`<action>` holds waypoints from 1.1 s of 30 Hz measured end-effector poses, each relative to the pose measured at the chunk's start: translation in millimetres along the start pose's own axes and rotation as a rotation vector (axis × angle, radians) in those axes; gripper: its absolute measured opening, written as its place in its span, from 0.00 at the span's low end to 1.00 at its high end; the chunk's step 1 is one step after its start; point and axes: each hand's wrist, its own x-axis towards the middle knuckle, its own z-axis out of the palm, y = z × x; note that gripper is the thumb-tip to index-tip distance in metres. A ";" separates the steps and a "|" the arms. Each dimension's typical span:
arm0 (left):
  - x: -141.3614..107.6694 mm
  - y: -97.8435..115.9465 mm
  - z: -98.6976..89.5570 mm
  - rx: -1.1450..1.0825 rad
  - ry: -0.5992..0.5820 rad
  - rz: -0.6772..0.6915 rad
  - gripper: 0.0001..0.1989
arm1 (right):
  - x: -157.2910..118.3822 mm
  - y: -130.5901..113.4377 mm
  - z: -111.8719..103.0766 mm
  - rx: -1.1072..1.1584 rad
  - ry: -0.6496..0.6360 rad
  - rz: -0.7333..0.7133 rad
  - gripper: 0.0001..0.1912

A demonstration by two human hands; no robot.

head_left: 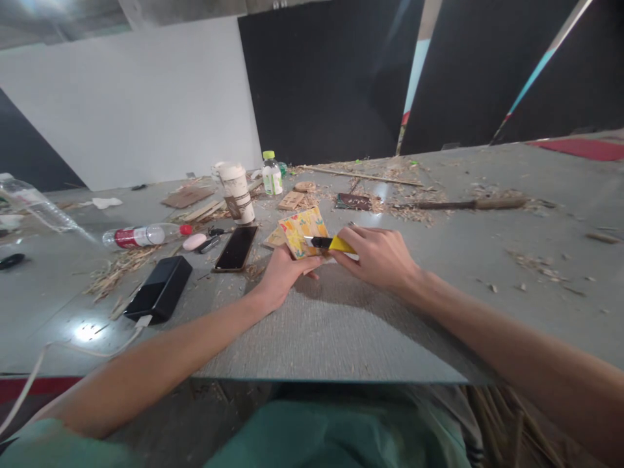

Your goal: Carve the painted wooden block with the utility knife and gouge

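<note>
A small square panel (303, 224), yellow with orange and green patterning, is gripped at its near edge by my left hand (283, 274), thumb lying along it. My right hand (379, 255) is wrapped round a yellow-and-black utility knife (341, 245). The knife points left, its blade over the panel's face; whether it touches the surface I cannot tell. Part of a plain wooden piece (274, 238) shows behind the panel's left side. Left of my left hand lies a black smartphone (236, 248).
A black power bank (160, 286) with a white cable lies left, near a toppled red-labelled bottle (141, 235). Farther back stand paper cups (236, 192) and a green-capped bottle (272, 174). A long wooden-handled tool (497, 203) lies right, among wood shavings (424, 211).
</note>
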 end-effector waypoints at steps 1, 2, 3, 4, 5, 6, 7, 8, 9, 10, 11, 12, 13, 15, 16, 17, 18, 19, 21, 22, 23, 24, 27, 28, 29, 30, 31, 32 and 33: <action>-0.3 0.3 -0.1 -0.002 -0.002 -0.002 0.22 | 0.2 0.5 -0.2 0.003 0.008 0.008 0.18; -0.4 0.3 -0.3 -0.004 -0.001 -0.001 0.23 | 0.4 1.1 -0.3 0.007 0.014 0.015 0.18; -0.2 0.1 -0.5 -0.007 0.002 0.001 0.23 | 0.6 1.7 -0.2 0.010 0.016 0.020 0.18; 0.2 -0.5 -0.8 -0.010 0.007 0.005 0.24 | 0.7 2.2 0.0 0.013 0.015 0.024 0.18; 0.8 -1.3 -1.1 -0.013 0.011 0.010 0.24 | 0.8 2.6 0.2 0.016 0.013 0.027 0.18; 1.6 -2.2 -1.4 -0.017 0.016 0.014 0.24 | 0.9 2.9 0.4 0.018 0.008 0.030 0.18; 2.4 -3.2 -1.7 -0.020 0.021 0.019 0.24 | 1.0 3.0 0.6 0.020 0.003 0.034 0.18; 3.1 -4.1 -1.9 -0.024 0.024 0.023 0.24 | 1.1 3.0 0.8 0.021 -0.003 0.039 0.18; 3.8 -4.9 -2.1 -0.028 0.026 0.027 0.24 | 1.2 3.0 0.8 0.022 -0.009 0.045 0.18; 4.3 -5.4 -2.2 -0.031 0.026 0.030 0.24 | 1.2 2.8 0.7 0.021 -0.015 0.052 0.18; 4.6 -5.7 -2.2 -0.034 0.026 0.033 0.24 | 1.3 2.7 0.5 0.020 -0.021 0.059 0.18; 4.7 -5.8 -2.2 -0.037 0.026 0.035 0.24 | 1.3 2.5 0.2 0.019 -0.028 0.067 0.18; 4.7 -5.7 -2.1 -0.039 0.025 0.036 0.24 | 1.4 2.4 -0.2 0.016 -0.035 0.074 0.18; 4.3 -5.0 -1.7 -0.041 0.026 0.039 0.24 | 1.6 2.1 -1.0 0.011 -0.048 0.085 0.18; 3.9 -4.6 -1.5 -0.041 0.027 0.040 0.24 | 1.7 2.0 -1.4 0.009 -0.054 0.089 0.18; 3.6 -4.3 -1.3 -0.040 0.027 0.041 0.24 | 1.8 1.9 -1.9 0.007 -0.060 0.090 0.18; 3.2 -4.0 -1.1 -0.039 0.028 0.042 0.23 | 1.9 1.7 -2.3 0.006 -0.064 0.091 0.18; 2.9 -3.8 -1.0 -0.039 0.027 0.042 0.23 | 2.1 1.5 -2.7 0.005 -0.068 0.092 0.18; 2.4 -3.6 -0.9 -0.039 0.026 0.043 0.23 | 2.3 1.0 -3.4 0.002 -0.076 0.095 0.18; 2.3 -3.7 -0.9 -0.040 0.026 0.044 0.23 | 2.4 0.7 -3.7 0.000 -0.080 0.095 0.18; 2.3 -3.7 -0.9 -0.041 0.027 0.044 0.24 | 2.4 0.3 -3.9 -0.002 -0.084 0.096 0.18; 2.3 -3.7 -0.8 -0.041 0.028 0.044 0.24 | 2.4 0.0 -4.0 -0.004 -0.087 0.095 0.18; 2.7 -3.5 -0.7 -0.045 0.029 0.048 0.24 | 2.6 -0.8 -4.5 -0.007 -0.096 0.090 0.18; 2.8 -3.3 -0.7 -0.046 0.028 0.049 0.24 | 2.7 -0.9 -4.7 -0.008 -0.099 0.088 0.18; 2.8 -3.1 -0.7 -0.046 0.027 0.051 0.25 | 2.7 -1.1 -5.1 -0.009 -0.105 0.085 0.19; 2.9 -2.9 -0.8 -0.045 0.025 0.051 0.25 | 2.8 -1.2 -5.6 -0.009 -0.113 0.082 0.19; 2.8 -2.7 -0.9 -0.044 0.023 0.051 0.25 | 2.7 -1.2 -6.1 -0.010 -0.120 0.078 0.19; 2.8 -2.5 -1.1 -0.042 0.021 0.051 0.25 | 2.7 -1.4 -6.8 -0.011 -0.128 0.073 0.19; 2.7 -2.4 -1.2 -0.040 0.019 0.050 0.24 | 2.5 -1.5 -7.4 -0.012 -0.136 0.068 0.19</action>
